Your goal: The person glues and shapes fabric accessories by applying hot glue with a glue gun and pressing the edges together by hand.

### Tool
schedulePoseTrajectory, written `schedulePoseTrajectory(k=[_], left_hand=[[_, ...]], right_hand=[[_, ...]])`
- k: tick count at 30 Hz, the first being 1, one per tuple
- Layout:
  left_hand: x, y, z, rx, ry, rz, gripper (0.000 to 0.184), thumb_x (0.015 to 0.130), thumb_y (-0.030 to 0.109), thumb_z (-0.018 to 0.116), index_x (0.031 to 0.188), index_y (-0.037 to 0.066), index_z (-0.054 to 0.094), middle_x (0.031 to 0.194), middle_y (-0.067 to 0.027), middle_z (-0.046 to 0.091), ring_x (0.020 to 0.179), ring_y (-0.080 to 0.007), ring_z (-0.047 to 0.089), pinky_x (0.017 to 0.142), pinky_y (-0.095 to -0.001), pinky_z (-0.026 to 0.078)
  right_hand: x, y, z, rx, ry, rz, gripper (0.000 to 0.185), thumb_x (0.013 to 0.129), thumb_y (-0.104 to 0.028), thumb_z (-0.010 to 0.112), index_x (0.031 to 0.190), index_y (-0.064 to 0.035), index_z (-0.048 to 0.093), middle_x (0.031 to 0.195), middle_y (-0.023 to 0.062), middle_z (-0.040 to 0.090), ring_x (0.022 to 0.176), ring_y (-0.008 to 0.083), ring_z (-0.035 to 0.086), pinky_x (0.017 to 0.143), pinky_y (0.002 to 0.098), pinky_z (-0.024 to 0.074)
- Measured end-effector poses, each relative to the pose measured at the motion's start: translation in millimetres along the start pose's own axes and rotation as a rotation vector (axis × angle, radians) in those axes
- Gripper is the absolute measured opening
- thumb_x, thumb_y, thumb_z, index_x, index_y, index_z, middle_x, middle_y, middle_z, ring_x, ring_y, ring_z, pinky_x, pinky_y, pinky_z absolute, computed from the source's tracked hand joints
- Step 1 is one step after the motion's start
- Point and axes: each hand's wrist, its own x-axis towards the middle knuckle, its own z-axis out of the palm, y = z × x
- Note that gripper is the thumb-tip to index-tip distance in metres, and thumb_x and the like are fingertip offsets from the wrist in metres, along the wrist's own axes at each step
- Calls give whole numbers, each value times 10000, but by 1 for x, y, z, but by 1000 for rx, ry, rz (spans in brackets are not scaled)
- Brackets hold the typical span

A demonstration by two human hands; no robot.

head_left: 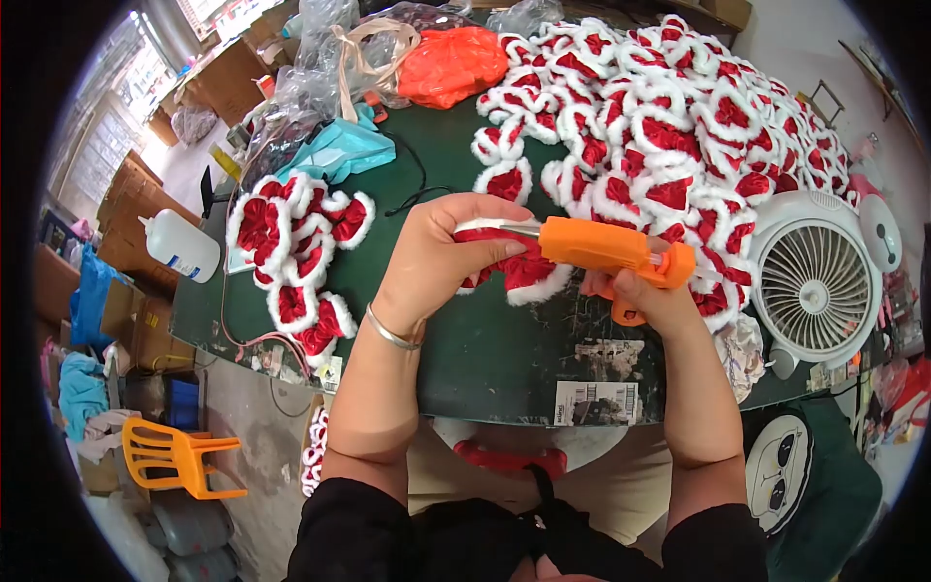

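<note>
1 furry piece (531, 274) seems midway, pinched by your left hand (427, 247); your right hand (657, 299) grips the glue gun (596, 244). Whether the pile (308, 260) at the table (485, 373)'s left edge is done isn't clear.

A green table (475, 369) carries a big heap of red, white-edged pieces (669, 131) across its far right part, and a smaller pile (291, 247) of the same kind on its left. Past the smaller pile lies a blue bag (339, 150), with a red bag (454, 68) and clear plastic (325, 44) farther back. A white fan (815, 286) stands at the right, close beside the heap, near some crumpled wrapping (742, 354), while a torn label (577, 396) lies flat at the near edge.
</note>
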Motion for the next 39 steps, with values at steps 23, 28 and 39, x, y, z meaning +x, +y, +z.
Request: schedulePoseTrajectory(k=[23,28,39], left_hand=[[-3,1,-4,156,-51,200,282,701,-89,673,955,31,687,922,-30,680,574,-3,520,481,-148,394],[-3,0,-4,136,-57,182,278,702,-90,668,953,28,687,898,-27,676,579,-8,522,478,-151,393],[-3,1,-5,137,-42,163,276,696,-106,661,939,23,683,856,-20,668,589,-16,534,484,-151,397]], right_hand=[[-2,-1,2,-102,56,55,520,763,-409,720,1058,2,603,782,62,633,678,140,611,610,264,493],[-1,-2,3,-137,57,42,492,760,-411,722,1018,-7,612,767,55,623,663,136,602,603,263,492],[-4,-5,-2,-107,89,148,430,748,-350,748,981,-13,618,768,54,622,651,134,600,573,257,494]])
